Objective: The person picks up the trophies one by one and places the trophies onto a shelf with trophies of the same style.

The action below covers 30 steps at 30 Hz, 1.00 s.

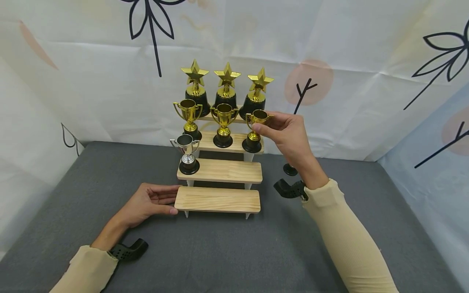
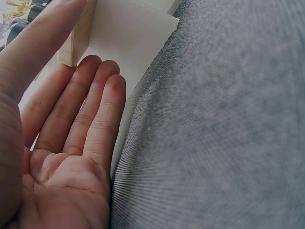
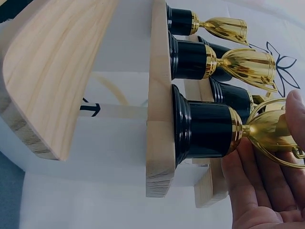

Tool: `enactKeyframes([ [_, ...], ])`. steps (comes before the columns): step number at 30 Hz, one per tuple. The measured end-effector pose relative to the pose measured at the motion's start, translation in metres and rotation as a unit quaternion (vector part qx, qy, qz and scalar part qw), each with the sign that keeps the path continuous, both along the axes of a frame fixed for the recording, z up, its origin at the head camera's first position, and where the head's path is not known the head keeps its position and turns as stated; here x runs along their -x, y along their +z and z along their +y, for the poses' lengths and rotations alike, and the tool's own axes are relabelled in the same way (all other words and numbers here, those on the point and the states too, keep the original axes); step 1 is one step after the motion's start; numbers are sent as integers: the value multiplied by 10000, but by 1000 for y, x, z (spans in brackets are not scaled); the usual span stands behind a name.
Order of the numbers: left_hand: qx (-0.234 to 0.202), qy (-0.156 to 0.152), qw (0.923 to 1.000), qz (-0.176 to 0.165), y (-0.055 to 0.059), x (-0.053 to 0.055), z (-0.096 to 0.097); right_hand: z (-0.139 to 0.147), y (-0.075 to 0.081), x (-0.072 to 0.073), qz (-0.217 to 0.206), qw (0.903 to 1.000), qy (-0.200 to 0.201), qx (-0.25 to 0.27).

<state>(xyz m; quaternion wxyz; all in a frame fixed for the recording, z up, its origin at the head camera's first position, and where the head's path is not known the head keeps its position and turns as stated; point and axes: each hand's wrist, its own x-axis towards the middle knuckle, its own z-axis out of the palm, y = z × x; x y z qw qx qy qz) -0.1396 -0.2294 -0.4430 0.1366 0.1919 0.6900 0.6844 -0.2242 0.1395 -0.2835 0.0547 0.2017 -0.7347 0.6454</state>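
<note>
A wooden step stand (image 1: 220, 170) rises in four tiers. My right hand (image 1: 287, 132) holds the right-hand gold trophy cup (image 1: 253, 136) by its bowl, thumb in front and fingers behind; its black base (image 3: 209, 129) meets the shelf in the right wrist view. Two more gold trophy cups (image 1: 223, 126) share that tier. My left hand (image 1: 148, 205) rests against the left end of the lowest shelf (image 1: 218, 200), its fingers extended (image 2: 105, 114). On the left of the second tier stands a silver trophy cup (image 1: 187, 152).
Three gold star trophies (image 1: 227, 91) line the top tier. A round black base (image 1: 290, 169) shows behind my right wrist on the grey table (image 1: 220, 256); the rest of it is hidden. A white patterned cloth (image 1: 348, 81) hangs close behind the stand.
</note>
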Motion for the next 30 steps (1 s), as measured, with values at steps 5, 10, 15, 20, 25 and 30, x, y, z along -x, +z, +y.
enactKeyframes([
  [5, 18, -12, 10000, 6, 0, 0, 0, -1, 0, 1, -40, 10000, -41, 17],
  [10, 13, -10, 10000, -3, 1, -1, 1, -1, -1, 3, -21, 10000, -26, 19],
  [15, -20, -4, 10000, -16, 1, 0, 1, -1, -2, 4, 10, 10000, 6, 19],
  [20, -16, -16, 10000, -2, 1, 0, 0, -1, -2, 5, -4, 10000, -41, -26],
  [25, -35, -17, 10000, -11, 1, 0, 0, -2, -3, 5, -36, 9999, -74, -77],
  [30, -50, -38, 10000, -14, 0, 0, 0, -2, -3, 5, -27, 10000, -31, -62],
])
